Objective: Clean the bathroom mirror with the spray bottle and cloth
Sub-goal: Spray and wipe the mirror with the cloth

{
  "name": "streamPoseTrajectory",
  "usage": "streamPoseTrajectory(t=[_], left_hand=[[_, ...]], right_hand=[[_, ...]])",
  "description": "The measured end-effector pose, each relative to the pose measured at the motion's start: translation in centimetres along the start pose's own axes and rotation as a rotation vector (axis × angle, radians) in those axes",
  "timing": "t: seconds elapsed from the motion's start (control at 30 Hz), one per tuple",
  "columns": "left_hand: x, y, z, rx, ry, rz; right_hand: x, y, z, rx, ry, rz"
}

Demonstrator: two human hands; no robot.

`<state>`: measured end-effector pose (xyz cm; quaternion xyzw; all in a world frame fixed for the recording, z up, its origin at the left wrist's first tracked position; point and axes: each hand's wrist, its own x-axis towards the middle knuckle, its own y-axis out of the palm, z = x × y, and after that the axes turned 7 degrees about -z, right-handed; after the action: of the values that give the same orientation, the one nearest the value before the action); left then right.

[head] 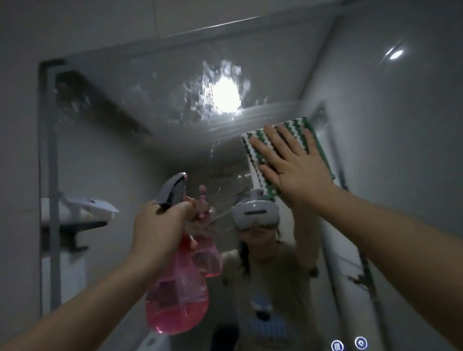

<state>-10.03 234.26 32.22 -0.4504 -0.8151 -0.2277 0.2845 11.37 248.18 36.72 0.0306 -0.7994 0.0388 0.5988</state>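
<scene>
Against the glass at about two o'clock, the right hand (290, 166) lies flat with fingers spread, pressing a nubbly green-and-white zigzag cloth (303, 133) to the mirror (141, 144). Toward eight o'clock, the left hand (159, 231) grips the neck of a translucent pink, bulb-shaped spray bottle (177, 298) with its grey trigger head. Wet streaks smear the mirror at twelve o'clock around a reflected ceiling light (226, 93).
</scene>
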Motion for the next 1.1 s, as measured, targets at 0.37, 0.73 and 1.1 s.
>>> streamPoseTrajectory(t=[0.37, 0.73, 1.1], left_hand=[[0.2, -6.1, 3.2, 0.076, 0.011, -0.018], [-4.3, -9.4, 8.8, 0.139, -0.087, 0.018], [-0.2, -6.1, 3.4, 0.041, -0.043, -0.062]], right_hand=[[-0.3, 0.5, 10.5, 0.109, 0.185, -0.036], [-7.6, 0.3, 21.2, 0.13, -0.145, 0.059], [2.1, -1.1, 9.8, -0.006, -0.241, 0.142]])
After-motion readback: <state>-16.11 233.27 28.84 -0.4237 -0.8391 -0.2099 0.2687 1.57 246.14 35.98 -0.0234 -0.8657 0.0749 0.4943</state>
